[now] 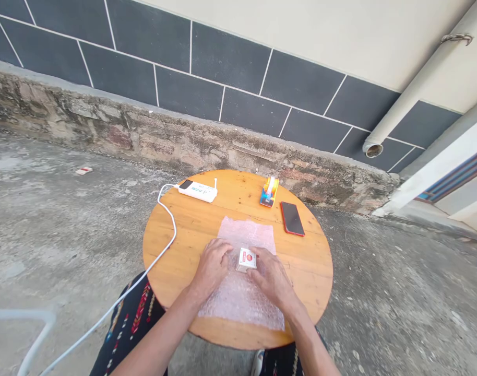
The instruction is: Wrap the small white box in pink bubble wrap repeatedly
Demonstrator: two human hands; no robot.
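Note:
A small white box (247,259) with red print lies on a sheet of pinkish bubble wrap (242,305), around the sheet's middle. The thumb and fingers of my right hand (273,275) close on the box from its right side. Just left of the box, my left hand (214,265) rests on the bubble wrap with its fingers slightly bent and apart. A gap shows between those fingers and the box, and nothing is visible in that hand.
The round wooden table (309,282) carries a white power bank (197,191) with a white cable (175,224), a yellow and blue tape dispenser (269,192), and a red-edged phone (292,219). Behind stands a tiled wall (246,107) with a drainpipe (410,89).

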